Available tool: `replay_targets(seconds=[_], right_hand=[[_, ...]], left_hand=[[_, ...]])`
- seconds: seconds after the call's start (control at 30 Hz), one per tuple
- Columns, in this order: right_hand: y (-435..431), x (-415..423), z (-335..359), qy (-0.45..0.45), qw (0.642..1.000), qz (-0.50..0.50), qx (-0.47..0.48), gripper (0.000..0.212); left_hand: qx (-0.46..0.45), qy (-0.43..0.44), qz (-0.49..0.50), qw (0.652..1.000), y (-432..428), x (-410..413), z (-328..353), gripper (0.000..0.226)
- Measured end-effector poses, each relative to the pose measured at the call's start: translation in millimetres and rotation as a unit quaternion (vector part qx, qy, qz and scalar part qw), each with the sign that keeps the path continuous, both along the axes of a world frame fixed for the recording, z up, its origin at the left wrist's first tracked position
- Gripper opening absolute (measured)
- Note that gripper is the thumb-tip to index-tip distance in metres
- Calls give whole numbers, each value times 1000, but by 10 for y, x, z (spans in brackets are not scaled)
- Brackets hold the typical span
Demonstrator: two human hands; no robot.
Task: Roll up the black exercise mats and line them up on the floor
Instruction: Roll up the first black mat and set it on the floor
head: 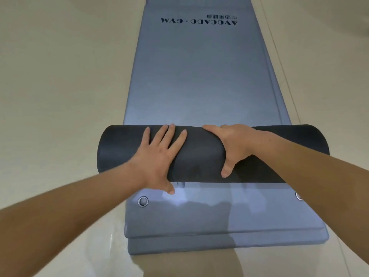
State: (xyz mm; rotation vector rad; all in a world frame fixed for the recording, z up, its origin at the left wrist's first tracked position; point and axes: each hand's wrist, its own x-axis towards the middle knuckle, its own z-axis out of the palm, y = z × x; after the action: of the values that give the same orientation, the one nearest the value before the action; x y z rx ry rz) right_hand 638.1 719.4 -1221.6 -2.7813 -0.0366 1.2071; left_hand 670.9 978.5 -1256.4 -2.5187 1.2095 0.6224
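Crosswise on a stack of flat grey-blue mats (199, 76) lies the rolled mat (201, 152), its black outer face showing; whether it is wound from the top sheet of the stack cannot be told, since the roll hides the join. The left hand (157, 156) lies flat on the roll with its fingers spread and straight, the thumb (170, 189) reaching down the near side to the grey surface. The right hand (237, 144) drapes over the crest: its index finger runs straight along the top and its thumb (225, 172) points down the near face, but the other fingers bend out of sight behind the knuckles, so it is unclear whether they clamp the roll or only press it. The right forearm covers the roll's lower right corner and half of one metal eyelet (298, 196); the other eyelet (143, 201) shows whole. Upside-down lettering (199, 21) reads AVOCADO · GYM, the smaller characters above it too blurred to read. The stack's far end is cut off by the frame, pale glossy floor (60, 76) around it.
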Motion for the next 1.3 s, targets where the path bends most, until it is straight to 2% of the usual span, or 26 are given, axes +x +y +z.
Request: replay_targets(seconds=[0.1, 0.17, 0.33, 0.43, 0.57, 0.67, 0.77, 0.87, 0.9, 0.97, 1.07, 1.17, 1.2, 1.3], right_hand=[[-4, 87, -70, 14, 1000, -18, 6, 162], [1, 55, -73, -2, 1000, 0, -21, 163], [154, -520, -192, -136, 979, 37, -147, 170], [83, -561, -229, -182, 969, 53, -156, 158], [47, -439, -94, -178, 975, 69, -112, 138], [49, -628, 36, -139, 987, 66, -54, 128], [26, -754, 184, -6, 999, 39, 32, 124], [-19, -587, 184, 116, 987, -26, 105, 123], [-55, -485, 156, 138, 982, -47, 121, 122], [-129, -272, 100, 168, 972, -74, 149, 116], [-197, -77, 99, 170, 969, -88, 157, 116], [-204, -70, 136, 85, 984, -115, 110, 136], [-178, -85, 191, 43, 990, -110, 83, 138], [-144, -149, 431, -112, 990, -86, 17, 117]], left_hand=[[-33, -42, 12, 999, -35, 27, -163, 155], [-41, -30, -9, 999, -61, 124, -175, 147], [-39, 18, -27, 999, -141, 425, -52, 142], [-30, 42, -24, 998, -229, 518, 70, 136], [-11, 97, 6, 995, -254, 545, 250, 124], [10, 169, 22, 985, -232, 437, 365, 104], [36, 308, 78, 948, -118, 301, 448, 88], [52, 376, 126, 916, -25, 297, 525, 94], [33, 366, 138, 920, -5, 296, 571, 105], [-27, 273, 125, 953, 59, 259, 697, 122], [-77, 80, 16, 994, 158, -48, 773, 122], [40, 30, -8, 999, 142, -495, 522, 152], [55, 12, 0, 998, 130, -523, 417, 157], [-4, 5, 20, 1000, 69, -212, 336, 154]])
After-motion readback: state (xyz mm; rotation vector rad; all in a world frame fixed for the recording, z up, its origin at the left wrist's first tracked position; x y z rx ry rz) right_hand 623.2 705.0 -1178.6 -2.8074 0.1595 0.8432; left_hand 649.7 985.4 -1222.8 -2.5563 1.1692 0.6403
